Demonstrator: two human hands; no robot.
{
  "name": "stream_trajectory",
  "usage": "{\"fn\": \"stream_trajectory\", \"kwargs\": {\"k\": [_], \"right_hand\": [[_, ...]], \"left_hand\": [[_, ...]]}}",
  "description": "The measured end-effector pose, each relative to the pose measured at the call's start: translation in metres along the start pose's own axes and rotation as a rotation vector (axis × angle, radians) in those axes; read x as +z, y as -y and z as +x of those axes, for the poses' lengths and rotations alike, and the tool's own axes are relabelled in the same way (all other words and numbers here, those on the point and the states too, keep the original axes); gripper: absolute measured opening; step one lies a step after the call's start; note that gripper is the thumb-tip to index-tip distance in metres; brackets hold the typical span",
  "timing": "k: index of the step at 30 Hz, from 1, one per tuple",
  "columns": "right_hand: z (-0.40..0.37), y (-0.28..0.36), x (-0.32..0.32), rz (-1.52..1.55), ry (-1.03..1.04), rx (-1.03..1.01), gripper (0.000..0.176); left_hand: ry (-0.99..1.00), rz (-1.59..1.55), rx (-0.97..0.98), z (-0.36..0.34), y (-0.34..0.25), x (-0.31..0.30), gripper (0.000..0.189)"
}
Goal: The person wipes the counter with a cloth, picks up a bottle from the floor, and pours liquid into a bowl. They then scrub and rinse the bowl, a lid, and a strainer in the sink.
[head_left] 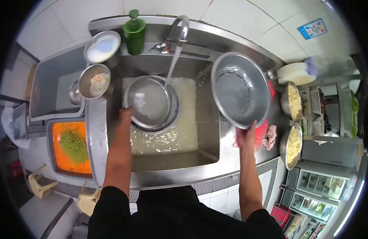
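In the sink, my left hand grips the near-left rim of a round metal bowl. The bowl sits over another metal basin, whose rim shows on the right. Cloudy water surrounds both. From the tap a stream of water falls at the bowl's right side. My right hand is closed on the near rim of a large metal basin, held tilted over the right edge of the sink, with nothing visible inside. Some of my right fingers are hidden beneath it.
A green pump bottle stands behind the sink. Left are two metal containers, a grey tub and an orange tray with chopped greens. Red cloth lies under the right basin; bowls of pale shredded food stand further right.
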State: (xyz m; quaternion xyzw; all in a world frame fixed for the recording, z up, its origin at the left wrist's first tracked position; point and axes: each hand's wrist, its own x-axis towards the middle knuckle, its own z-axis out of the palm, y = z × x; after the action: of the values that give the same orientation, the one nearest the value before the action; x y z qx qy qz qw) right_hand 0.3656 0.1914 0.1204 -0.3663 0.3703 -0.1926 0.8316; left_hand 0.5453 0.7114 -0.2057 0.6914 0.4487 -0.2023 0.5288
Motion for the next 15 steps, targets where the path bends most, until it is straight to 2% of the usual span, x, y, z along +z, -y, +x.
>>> {"fn": "stream_trajectory", "kwargs": {"k": [1,2,3,4,5,7,9,11,13,15], "right_hand": [[-0.008,-0.016,-0.008,0.019,0.152,0.046,0.043],[-0.022,-0.041,-0.016,-0.036,0.271,0.21,0.044],[-0.038,-0.069,-0.015,-0.095,0.388,0.374,0.044],[-0.055,-0.09,0.016,-0.315,0.344,0.386,0.043],[-0.07,-0.107,0.048,-0.532,0.292,0.395,0.043],[-0.045,-0.144,0.105,-0.551,0.446,0.313,0.035],[-0.02,-0.165,0.189,-0.6,0.553,0.239,0.026],[-0.02,-0.18,0.274,-0.696,0.589,0.255,0.023],[-0.034,-0.19,0.345,-0.876,0.828,0.211,0.025],[-0.065,-0.188,0.415,-1.272,0.941,-0.179,0.026]], "left_hand": [[-0.041,0.218,0.043,-0.056,-0.031,-0.005,0.051],[-0.148,0.448,0.305,-0.069,-0.038,-0.007,0.052],[-0.154,0.496,0.309,-0.094,-0.056,-0.01,0.054],[-0.172,0.572,0.436,-0.102,-0.062,-0.014,0.045],[-0.183,0.572,0.433,-0.114,-0.071,-0.016,0.045],[-0.201,0.751,0.692,-0.143,-0.096,-0.019,0.033],[-0.308,0.799,1.071,-0.17,-0.111,-0.019,0.022],[-0.243,0.818,1.014,-0.22,-0.146,-0.023,0.018],[-0.211,0.839,1.02,-0.241,-0.158,-0.019,0.016],[-0.182,0.862,1.146,-0.273,-0.16,-0.029,0.015]]}}
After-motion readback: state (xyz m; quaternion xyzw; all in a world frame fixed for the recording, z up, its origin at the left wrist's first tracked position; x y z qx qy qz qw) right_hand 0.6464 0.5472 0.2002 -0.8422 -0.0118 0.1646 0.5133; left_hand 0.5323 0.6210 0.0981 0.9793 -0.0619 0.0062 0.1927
